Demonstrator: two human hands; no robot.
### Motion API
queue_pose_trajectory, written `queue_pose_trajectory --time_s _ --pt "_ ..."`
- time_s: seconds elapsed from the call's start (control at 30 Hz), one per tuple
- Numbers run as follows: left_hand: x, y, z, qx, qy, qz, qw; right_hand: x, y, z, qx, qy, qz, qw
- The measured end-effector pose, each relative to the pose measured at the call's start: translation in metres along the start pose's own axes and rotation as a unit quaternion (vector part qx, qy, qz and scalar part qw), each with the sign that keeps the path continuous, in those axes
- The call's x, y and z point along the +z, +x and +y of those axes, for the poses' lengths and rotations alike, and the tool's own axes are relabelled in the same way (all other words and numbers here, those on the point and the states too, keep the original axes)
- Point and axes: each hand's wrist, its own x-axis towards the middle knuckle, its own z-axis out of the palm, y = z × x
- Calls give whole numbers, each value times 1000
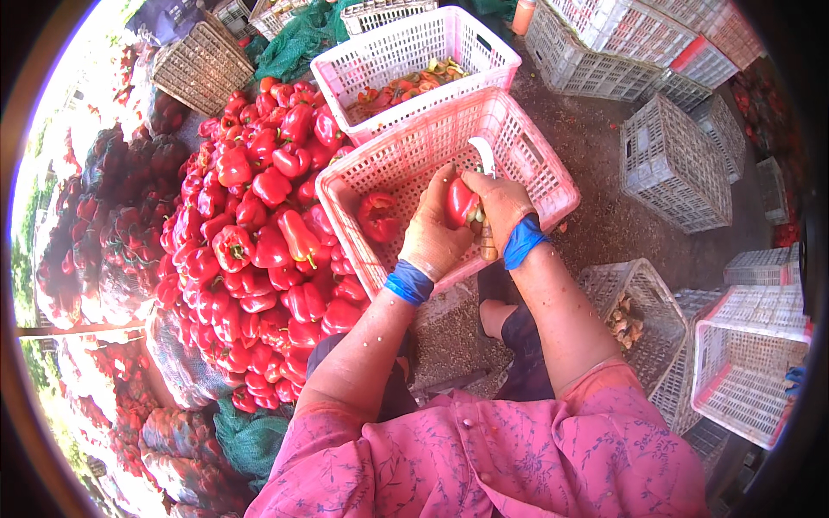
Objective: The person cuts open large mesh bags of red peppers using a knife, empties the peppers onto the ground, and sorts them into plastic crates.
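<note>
My left hand is wrapped round a red bell pepper, whose pale green stem end faces my right hand. In my right hand is a small knife; its curved, hooked blade points up and away from me, and a wooden handle end shows below the palm. The fingers of both hands are partly hidden round the pepper. Beneath my hands is a pink slatted plastic crate, tilted toward me. A cut-open red pepper lies in its left part, close to my left hand.
A big heap of red bell peppers is piled on the left. Behind the pink crate, a white-pink crate holds pepper scraps. Filled net sacks stand farther left. Stacked and loose crates occupy the right, one crate containing scraps.
</note>
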Motion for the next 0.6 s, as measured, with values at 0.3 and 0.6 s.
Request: queue_pose_trajectory --time_s 0.3,0.6 --pt "-8 0 16 -91 -152 -7 984 -11 11 15 21 49 -80 995" --pt "-13 -2 25 -118 -354 56 926 -2 9 22 37 125 -112 985"
